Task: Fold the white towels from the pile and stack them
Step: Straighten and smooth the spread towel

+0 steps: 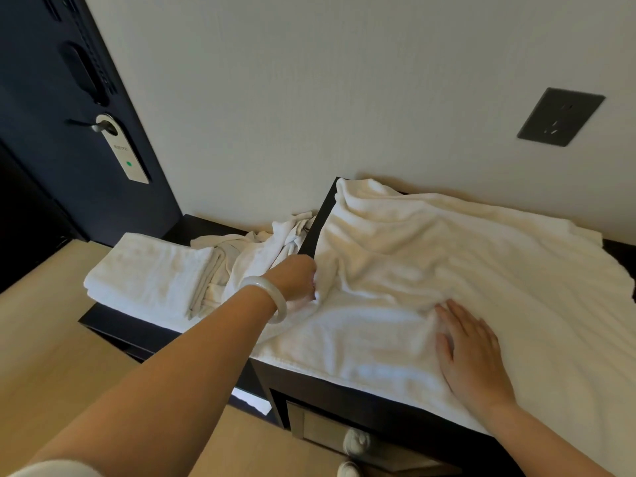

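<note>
A large white towel [464,263] lies spread and wrinkled over the top of a dark cabinet [344,383]. My left hand [297,280], with a pale bangle on the wrist, grips the towel's left edge where it hangs off the cabinet side. My right hand [468,352] lies flat on the towel near its front edge, fingers straight. To the left, on a lower dark shelf [103,325], sit a folded white towel stack [144,273] and a crumpled pile of white towels [254,253].
A white wall with a dark socket plate [559,117] rises behind the cabinet. A dark door [69,132] with a hanging tag [122,151] stands at the left. Light wood floor [51,356] lies below; white shoes [356,442] show under the cabinet.
</note>
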Motion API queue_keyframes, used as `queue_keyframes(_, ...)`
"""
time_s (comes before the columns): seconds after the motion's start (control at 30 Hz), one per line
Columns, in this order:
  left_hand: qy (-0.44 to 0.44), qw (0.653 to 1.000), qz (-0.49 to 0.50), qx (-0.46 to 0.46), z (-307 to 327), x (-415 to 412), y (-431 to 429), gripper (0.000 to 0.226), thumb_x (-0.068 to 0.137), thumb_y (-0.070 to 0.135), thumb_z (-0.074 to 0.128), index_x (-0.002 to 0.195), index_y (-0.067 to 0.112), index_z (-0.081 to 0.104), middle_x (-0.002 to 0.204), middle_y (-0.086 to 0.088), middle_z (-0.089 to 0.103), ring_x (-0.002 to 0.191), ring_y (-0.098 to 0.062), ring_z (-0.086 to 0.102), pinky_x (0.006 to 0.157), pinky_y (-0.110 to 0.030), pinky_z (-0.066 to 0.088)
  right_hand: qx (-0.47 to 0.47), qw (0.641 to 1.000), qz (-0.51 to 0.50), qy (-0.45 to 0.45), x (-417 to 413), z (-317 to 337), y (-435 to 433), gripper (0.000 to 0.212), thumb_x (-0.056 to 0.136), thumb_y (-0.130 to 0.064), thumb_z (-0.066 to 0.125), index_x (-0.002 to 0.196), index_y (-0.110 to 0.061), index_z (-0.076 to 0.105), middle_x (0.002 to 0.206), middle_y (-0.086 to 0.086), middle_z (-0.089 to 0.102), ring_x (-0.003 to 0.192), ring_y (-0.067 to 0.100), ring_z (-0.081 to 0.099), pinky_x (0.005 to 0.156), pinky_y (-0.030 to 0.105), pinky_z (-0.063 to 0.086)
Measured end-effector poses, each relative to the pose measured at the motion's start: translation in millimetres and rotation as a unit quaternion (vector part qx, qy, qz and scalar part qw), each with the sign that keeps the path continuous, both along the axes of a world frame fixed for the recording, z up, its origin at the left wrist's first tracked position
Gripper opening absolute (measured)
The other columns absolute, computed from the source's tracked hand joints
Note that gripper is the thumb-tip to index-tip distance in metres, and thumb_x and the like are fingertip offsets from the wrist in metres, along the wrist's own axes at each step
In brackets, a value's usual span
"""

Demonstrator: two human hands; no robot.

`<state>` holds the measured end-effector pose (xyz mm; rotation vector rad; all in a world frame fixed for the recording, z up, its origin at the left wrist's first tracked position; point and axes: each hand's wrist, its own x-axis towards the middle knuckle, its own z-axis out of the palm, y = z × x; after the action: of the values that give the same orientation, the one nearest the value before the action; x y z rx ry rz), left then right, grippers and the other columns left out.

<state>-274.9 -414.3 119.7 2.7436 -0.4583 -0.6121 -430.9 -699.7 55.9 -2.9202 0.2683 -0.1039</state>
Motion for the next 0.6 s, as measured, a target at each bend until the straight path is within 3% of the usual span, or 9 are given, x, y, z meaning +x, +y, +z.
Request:
queue_keyframes(0.1,0.005,0.995,0.077,-0.063,5.4,12.2,17.8,0.009,0.088,0.000,0.057,0.086,0.003,0.066,0.079,-0.011,0.065,0.069,-0.020,0.060,0.068,-0.028,0.053,0.001,1.000,0.001,0.003,0.2,-1.4,-1.3,0.050,0.100,-0.022,0.044,0.150,-0.022,0.039,0.160,-0.002,0.029,0.148,0.013,0.024,0.122,0.035,0.010)
queue_keyframes(0.23,-0.050,0.952,0.257,-0.159,-3.0,37.9,69.4,0.023,0.091,0.012,0.061,0.069,0.003,0.065,0.067,-0.011,0.066,0.065,-0.022,0.060,0.072,-0.031,0.052,0.005,1.000,0.007,0.001,0.6,-4.2,-2.4,0.049,0.101,-0.023,0.042,0.150,-0.023,0.040,0.160,-0.001,0.029,0.148,0.013,0.023,0.122,0.032,0.006)
queue_keyframes(0.33,0.009,0.924,0.317,-0.214,-18.2,44.2,81.2,0.025,0.097,0.017,0.057,0.078,0.001,0.062,0.089,-0.022,0.070,0.075,-0.026,0.062,0.080,-0.040,0.057,0.005,1.000,0.010,-0.008,0.1,-5.2,-2.2,0.048,0.100,-0.020,0.045,0.148,-0.022,0.042,0.159,0.001,0.032,0.147,0.016,0.027,0.122,0.034,0.009)
queue_keyframes(0.43,0.121,0.884,0.350,-0.284,-27.6,37.5,71.7,0.024,0.101,0.030,0.051,0.096,0.007,0.056,0.104,-0.016,0.065,0.090,-0.028,0.062,0.082,-0.042,0.056,0.008,1.000,0.011,-0.009,-0.4,-5.3,-1.7,0.048,0.100,-0.020,0.047,0.148,-0.022,0.044,0.158,0.001,0.034,0.146,0.016,0.028,0.121,0.035,0.010)
queue_keyframes(0.5,0.183,0.866,0.358,-0.299,-33.2,30.5,68.7,0.037,0.098,0.043,0.053,0.110,0.008,0.054,0.110,-0.013,0.064,0.102,-0.031,0.062,0.091,-0.045,0.054,0.008,1.000,0.009,-0.010,-0.2,-5.2,-2.2,0.048,0.100,-0.020,0.048,0.147,-0.022,0.044,0.158,0.001,0.034,0.146,0.016,0.029,0.121,0.035,0.011)
queue_keyframes(0.6,0.167,0.899,0.329,-0.237,-40.7,26.7,73.5,0.047,0.100,0.044,0.048,0.120,0.002,0.056,0.115,-0.017,0.063,0.106,-0.035,0.061,0.097,-0.047,0.050,0.004,1.000,0.008,-0.009,0.3,-4.5,-1.1,0.048,0.099,-0.020,0.048,0.147,-0.021,0.044,0.158,0.001,0.034,0.146,0.016,0.029,0.121,0.036,0.013)
